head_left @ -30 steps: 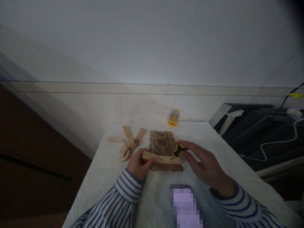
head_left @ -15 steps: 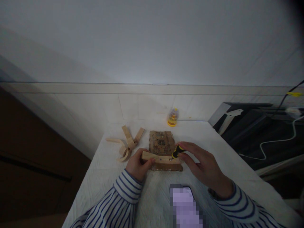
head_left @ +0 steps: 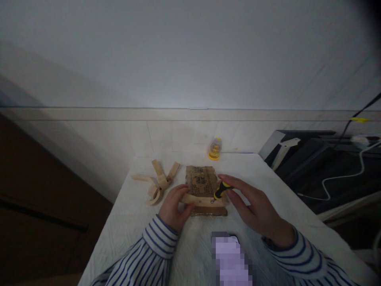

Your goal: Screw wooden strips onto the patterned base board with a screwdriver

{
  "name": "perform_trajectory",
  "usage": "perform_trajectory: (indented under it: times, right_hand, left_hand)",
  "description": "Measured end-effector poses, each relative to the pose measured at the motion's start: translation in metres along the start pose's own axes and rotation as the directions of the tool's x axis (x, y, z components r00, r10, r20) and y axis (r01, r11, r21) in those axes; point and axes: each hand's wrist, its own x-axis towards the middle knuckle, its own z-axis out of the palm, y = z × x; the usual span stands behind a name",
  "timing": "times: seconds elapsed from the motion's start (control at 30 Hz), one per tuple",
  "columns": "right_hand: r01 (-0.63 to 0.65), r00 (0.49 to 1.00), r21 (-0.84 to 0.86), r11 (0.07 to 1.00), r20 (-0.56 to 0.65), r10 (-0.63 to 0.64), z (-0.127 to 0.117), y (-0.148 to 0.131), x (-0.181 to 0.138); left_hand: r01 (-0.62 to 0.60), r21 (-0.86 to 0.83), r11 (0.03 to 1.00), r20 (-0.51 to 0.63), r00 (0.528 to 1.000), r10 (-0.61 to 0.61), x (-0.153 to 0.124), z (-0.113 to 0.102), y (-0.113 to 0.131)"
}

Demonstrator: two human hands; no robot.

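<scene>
My right hand (head_left: 253,206) pinches a stubby screwdriver (head_left: 220,191) by its black and yellow handle. The tool leans, and its tip meets a small screw (head_left: 212,201) in a pale wooden strip (head_left: 205,201). My left hand (head_left: 175,208) grips the strip's left end between thumb and fingers, which partly cover it. Beneath the strip lies a brown block (head_left: 210,211) in a shiny, clear-looking wrap. Dark lettering and a patterned border mark a brown printed panel (head_left: 202,180) just behind the strip.
Curled and crossed wooden strips (head_left: 160,182) lie at the left of the white-covered table (head_left: 122,230). A small clear bottle with yellow parts (head_left: 214,149) stands near the wall. A phone with a blurred screen (head_left: 232,258) lies in front. Dark panels (head_left: 309,159) and a white cable (head_left: 342,180) are on the right.
The screwdriver has tilted a little, and my right fingers have shifted on its handle. My left fingers have moved slightly on the strip, whose left end looks lower. The view has shifted slightly.
</scene>
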Motion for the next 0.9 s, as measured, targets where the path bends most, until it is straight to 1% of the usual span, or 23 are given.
perform_trajectory:
  times: [0.17,0.37,0.8,0.9]
  right_hand:
    - [0.024,1.000,0.001,1.000,-0.007,-0.024,0.0007,-0.0002,0.0018]
    - [0.020,0.999,0.020,1.000,-0.026,-0.019,0.0035,0.0014,0.0008]
    - [0.035,0.999,0.108,0.994,-0.028,-0.032,0.0051,0.0028,0.0020]
    - [0.025,0.999,0.113,0.993,-0.024,-0.023,0.0027,0.0019,0.0021]
  left_hand:
    - [-0.041,0.050,0.998,0.015,0.999,0.040,0.0002,0.0002,0.0000]
    - [-0.076,0.092,0.993,0.041,0.997,0.072,0.0008,-0.0010,-0.0003]
    - [-0.173,0.151,0.973,0.013,0.985,0.173,0.0007,-0.0001,-0.0016]
    - [-0.189,0.193,0.963,0.015,0.982,0.190,0.0027,-0.0035,0.0040]
